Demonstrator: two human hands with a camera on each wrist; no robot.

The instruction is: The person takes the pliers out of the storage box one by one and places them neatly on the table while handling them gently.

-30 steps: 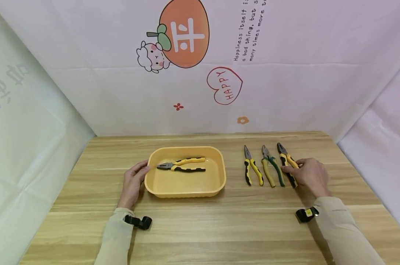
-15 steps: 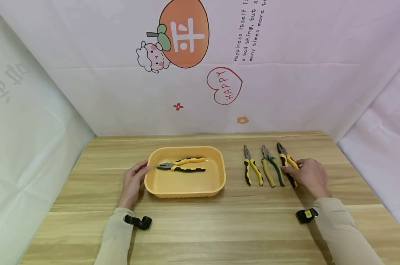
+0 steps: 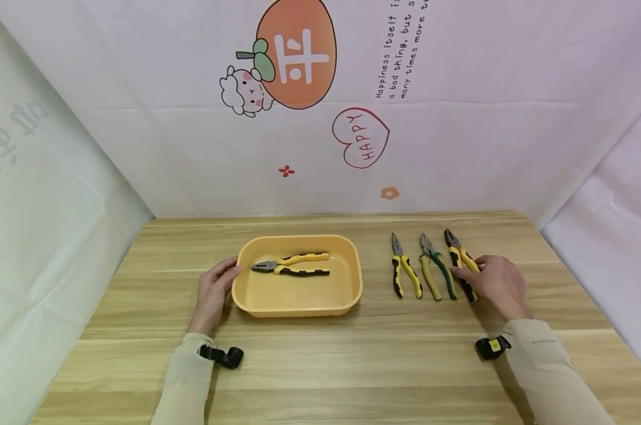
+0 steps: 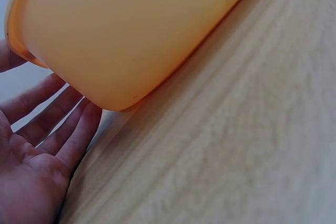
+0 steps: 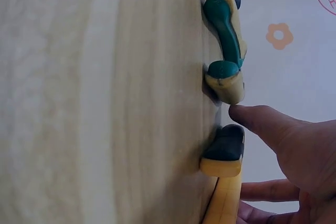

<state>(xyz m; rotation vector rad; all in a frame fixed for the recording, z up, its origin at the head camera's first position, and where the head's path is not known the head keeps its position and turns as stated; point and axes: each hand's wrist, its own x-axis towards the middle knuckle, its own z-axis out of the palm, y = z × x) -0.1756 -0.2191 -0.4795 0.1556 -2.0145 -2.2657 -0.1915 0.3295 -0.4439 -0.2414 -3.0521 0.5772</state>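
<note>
On the left, my left hand [image 3: 212,290] holds the end of a yellow plastic tray [image 3: 297,311], thumb at the rim and fingertips against the outer wall. Inside the tray lie combination pliers [image 3: 294,264] with yellow and black handles, jaws pointing left. My right hand [image 3: 498,283] grips the rightmost pliers [image 3: 451,238], also yellow and black, across the handles with thumb on one side and fingers on the other. These pliers lie at table level. Close to the thumb, in the right wrist view, are the handles of green and tan pliers [image 5: 227,35].
Left of the held pliers lie the green-handled pliers and long-nose pliers [image 3: 396,243] with yellow and black handles. A wooden table [image 3: 342,366] runs under everything. White printed cloth [image 3: 193,159] hangs at the back and sides. Each wrist wears a small black camera [image 3: 226,356].
</note>
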